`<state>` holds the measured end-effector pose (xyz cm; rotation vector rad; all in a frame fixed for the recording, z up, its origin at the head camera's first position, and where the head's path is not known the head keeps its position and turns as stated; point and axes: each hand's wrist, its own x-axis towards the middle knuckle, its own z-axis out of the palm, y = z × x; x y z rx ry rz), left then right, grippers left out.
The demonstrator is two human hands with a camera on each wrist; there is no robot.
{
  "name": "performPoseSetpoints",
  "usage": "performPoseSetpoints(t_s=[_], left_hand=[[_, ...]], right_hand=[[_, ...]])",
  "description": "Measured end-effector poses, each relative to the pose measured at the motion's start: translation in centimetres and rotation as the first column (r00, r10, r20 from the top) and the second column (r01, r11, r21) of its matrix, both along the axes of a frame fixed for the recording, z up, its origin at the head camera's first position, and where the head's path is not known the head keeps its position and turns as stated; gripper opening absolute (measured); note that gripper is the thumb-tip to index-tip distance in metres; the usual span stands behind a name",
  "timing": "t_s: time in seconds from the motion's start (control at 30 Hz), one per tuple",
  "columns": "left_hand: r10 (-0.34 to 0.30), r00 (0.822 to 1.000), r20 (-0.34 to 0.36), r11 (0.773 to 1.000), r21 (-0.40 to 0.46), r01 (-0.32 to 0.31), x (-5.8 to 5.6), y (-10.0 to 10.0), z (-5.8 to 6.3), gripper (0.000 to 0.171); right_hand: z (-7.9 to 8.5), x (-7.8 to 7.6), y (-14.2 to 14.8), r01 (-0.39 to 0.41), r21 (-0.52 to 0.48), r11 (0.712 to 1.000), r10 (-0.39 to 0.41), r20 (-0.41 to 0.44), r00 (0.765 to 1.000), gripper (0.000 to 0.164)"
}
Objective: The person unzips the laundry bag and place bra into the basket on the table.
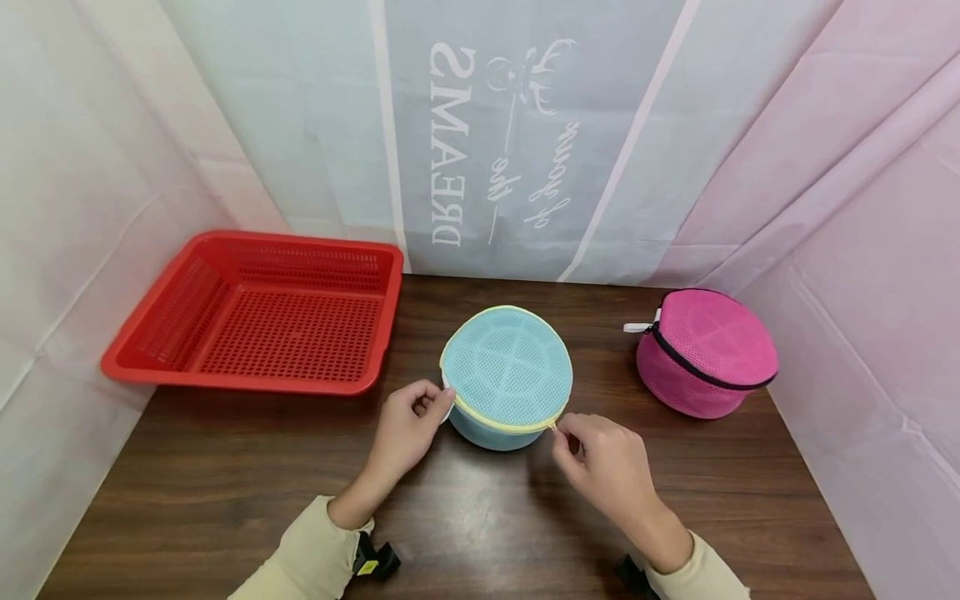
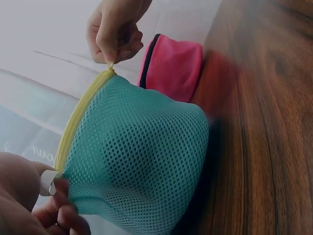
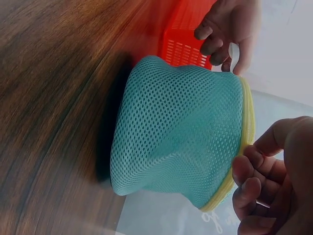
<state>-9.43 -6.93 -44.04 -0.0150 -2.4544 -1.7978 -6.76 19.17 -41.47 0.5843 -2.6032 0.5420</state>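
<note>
A round light-blue mesh laundry bag (image 1: 510, 367) with a yellow zipper (image 1: 498, 425) stands on the table, its lid facing up. At its left edge, my left hand (image 1: 405, 425) pinches the rim beside a white fabric tab (image 2: 49, 182). On the front right side of the rim, my right hand (image 1: 609, 462) pinches the small zipper pull (image 2: 110, 65) between thumb and index finger. The zipper looks closed along the part between the two hands. What lies inside the bag cannot be made out through the mesh, apart from a dark shadow.
A red plastic basket (image 1: 300, 387) with a perforated bottom stands at the back left. To the right sits a pink mesh laundry bag (image 1: 708, 350) with a black zipper and white tab. Printed fabric (image 1: 337, 125) hangs behind the brown wooden table (image 1: 225, 483) and along both sides.
</note>
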Motion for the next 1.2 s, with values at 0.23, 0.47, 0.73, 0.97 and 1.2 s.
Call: performPoseSetpoints(t_s=[0.23,0.47,0.73,0.97,1.2], left_hand=[[-0.105,0.985,0.136,0.992,0.087,0.093,1.0,0.7,2.4,0.025],[-0.251,0.938,0.239,0.951,0.239,0.194,0.9,0.9,1.2,0.018],[-0.378,0.877,0.297,0.851,0.485,0.202,0.6,0.9,-0.6,0.022],[-0.405,0.849,0.341,0.799,0.582,0.147,0.8,1.1,-0.5,0.029],[-0.372,0.869,0.326,0.813,0.566,0.136,1.1,1.9,-0.5,0.045]], right_hand=[[0.0,0.1,-0.2,-0.009,0.016,1.000,0.009,0.015,1.000,0.020],[0.0,0.2,-0.3,-0.014,0.009,1.000,0.014,0.032,0.999,0.020],[-0.2,0.3,-0.3,-0.025,-0.009,1.000,0.026,0.031,0.999,0.020],[-0.2,0.3,-0.7,-0.051,-0.025,0.998,0.052,0.037,0.998,0.019],[-0.1,0.3,-1.2,-0.083,-0.035,0.996,0.085,0.036,0.996,0.021]])
